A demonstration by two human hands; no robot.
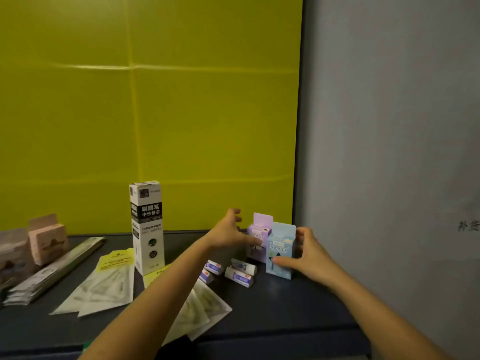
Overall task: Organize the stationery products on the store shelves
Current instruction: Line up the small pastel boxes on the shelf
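On the dark shelf, near its right back corner, a blue box stands upright, and a purple box stands just behind it to the left, touching it or almost. The right hand holds the blue box: the thumb lies on its front face low down and the fingers curl round its right side, so the box sits inside a narrow grip. The left hand has a wide grip with the fingers spread. Its thumb reaches to the front of the purple box, while the other fingers stay up and apart from the box on its left. In front of the boxes lie some small packs. Further left a tall box stands upright, with flat bags lying beside it and a pink box at the far left.
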